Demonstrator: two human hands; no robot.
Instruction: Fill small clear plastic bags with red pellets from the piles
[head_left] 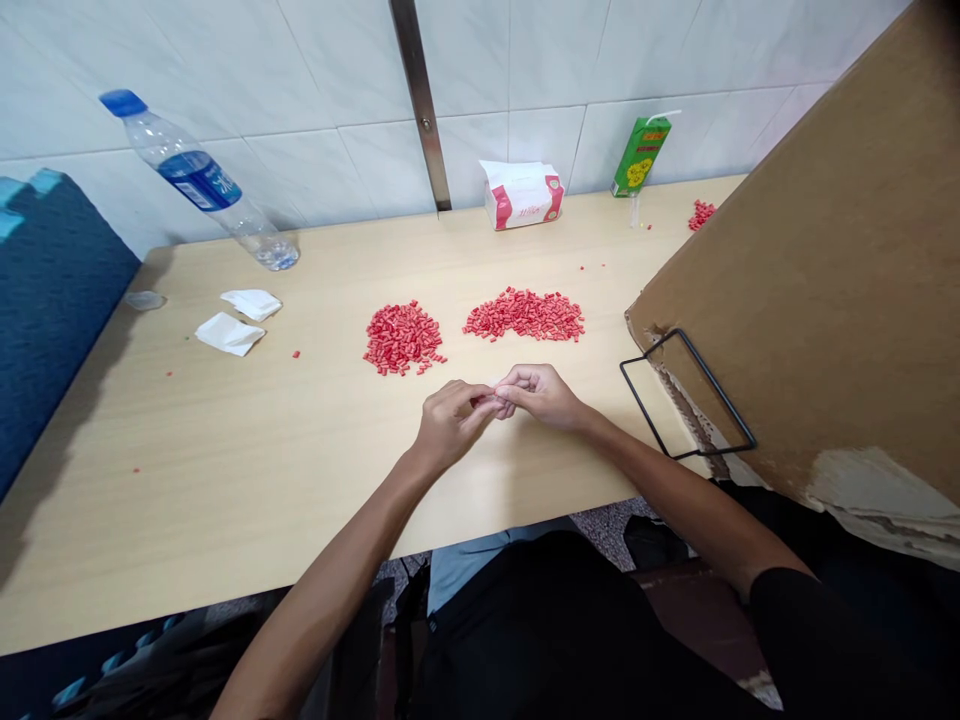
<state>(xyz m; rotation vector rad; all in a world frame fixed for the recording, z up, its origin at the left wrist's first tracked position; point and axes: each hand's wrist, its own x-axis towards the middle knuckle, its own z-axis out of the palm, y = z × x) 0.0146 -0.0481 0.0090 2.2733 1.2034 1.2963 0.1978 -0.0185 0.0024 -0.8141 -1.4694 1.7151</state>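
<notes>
My left hand point(454, 418) and my right hand point(541, 394) meet fingertip to fingertip just above the table, in front of two heaps. Both are closed in a pinch, and a speck of red shows where they touch, apparently a small red piece; the fingers mostly cover it. Beyond my left hand lies a rounded heap of small red tube-like pieces point(403, 338). A wider, curved heap of the same red pieces point(525, 315) is spread behind my right hand.
A cardboard sheet point(795, 250) with a black wire frame point(688, 395) borders the right side. Along the tiled wall stand a tilted plastic bottle point(202, 180), a tissue pack point(523, 197) and a green drink carton point(640, 157). Folded tissues point(229, 334) lie left; a blue panel point(60, 310) edges the table.
</notes>
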